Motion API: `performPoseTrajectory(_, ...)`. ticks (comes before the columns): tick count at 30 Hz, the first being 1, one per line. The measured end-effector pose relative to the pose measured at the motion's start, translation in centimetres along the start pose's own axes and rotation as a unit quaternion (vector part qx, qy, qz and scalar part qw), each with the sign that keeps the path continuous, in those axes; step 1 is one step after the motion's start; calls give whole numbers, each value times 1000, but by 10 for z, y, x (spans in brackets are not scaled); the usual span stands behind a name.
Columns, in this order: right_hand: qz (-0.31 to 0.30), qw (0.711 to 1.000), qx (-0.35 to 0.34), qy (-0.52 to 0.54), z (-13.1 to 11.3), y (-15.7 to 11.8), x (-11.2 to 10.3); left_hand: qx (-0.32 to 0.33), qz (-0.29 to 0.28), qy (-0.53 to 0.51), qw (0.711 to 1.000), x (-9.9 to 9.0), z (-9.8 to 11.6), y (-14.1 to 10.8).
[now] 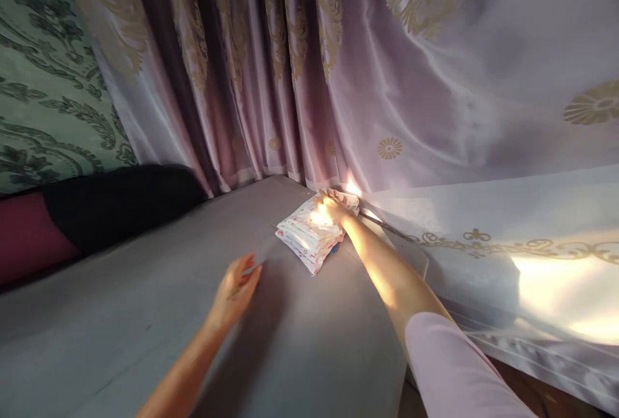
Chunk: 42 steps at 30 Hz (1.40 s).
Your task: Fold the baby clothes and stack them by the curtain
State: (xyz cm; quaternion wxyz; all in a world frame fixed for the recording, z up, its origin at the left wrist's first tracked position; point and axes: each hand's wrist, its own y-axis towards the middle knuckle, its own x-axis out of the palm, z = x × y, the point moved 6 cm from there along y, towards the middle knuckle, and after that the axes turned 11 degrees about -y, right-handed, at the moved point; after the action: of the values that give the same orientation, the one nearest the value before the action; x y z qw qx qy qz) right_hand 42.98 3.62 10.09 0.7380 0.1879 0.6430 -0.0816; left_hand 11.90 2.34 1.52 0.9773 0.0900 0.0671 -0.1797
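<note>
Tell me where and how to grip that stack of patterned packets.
Probably best: pinch the stack at its near-left edge with the left hand, coming low from the left. It lies flat, that edge exposed; the right hand is at its far side.

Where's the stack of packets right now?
Head view, just right of centre: the stack lies on the grey surface, below the curtain, under the right hand.

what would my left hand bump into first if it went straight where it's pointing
Probably the near left corner of the stack of patterned packets, lying up and to the right of your left hand; its height above the surface is unclear, so it might pass over.
</note>
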Motion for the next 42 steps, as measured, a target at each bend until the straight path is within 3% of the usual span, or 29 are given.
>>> performPoseTrajectory(3, -17, 999, -29, 38, -18, -13, 5, 44, 20, 158, 986, -74, -22, -28)
performPoseTrajectory(5, -22, 997, -39, 58, -32, -22, 9, 65, 34, 252, 965, -113, -33, -46)
performPoseTrajectory(8, -26, 997, -33, 72, -48, -29, 14, 101, 39, 345, 932, -144, -41, -67)
performPoseTrajectory(14, -46, 997, -21, 56, -52, -28, 18, 135, 6, 445, 885, -139, -44, -77)
performPoseTrajectory(18, -73, 996, -14, 58, -49, -26, 12, 134, -5, 473, 871, -132, -37, -76)
performPoseTrajectory(21, -67, 996, -17, 55, -61, -32, 1, 125, -10, 485, 866, -131, -34, -76)
performPoseTrajectory(24, 6, 997, -69, 45, -97, -57, -13, 135, -10, 488, 862, -130, -33, -75)
performPoseTrajectory(27, 57, 982, -171, 60, -155, -98, -15, 139, 1, 487, 862, -130, -34, -75)
performPoseTrajectory(30, 14, 954, -280, 102, -215, -140, -1, 127, 28, 501, 855, -132, -32, -77)
performPoseTrajectory(33, -34, 933, -333, 134, -261, -171, 9, 96, 63, 529, 841, -135, -28, -82)
performPoseTrajectory(37, -61, 922, -344, 167, -294, -193, 10, 60, 90, 535, 838, -138, -26, -84)
performPoseTrajectory(42, -66, 922, -342, 169, -302, -201, 10, 22, 103, 494, 863, -138, -21, -80)
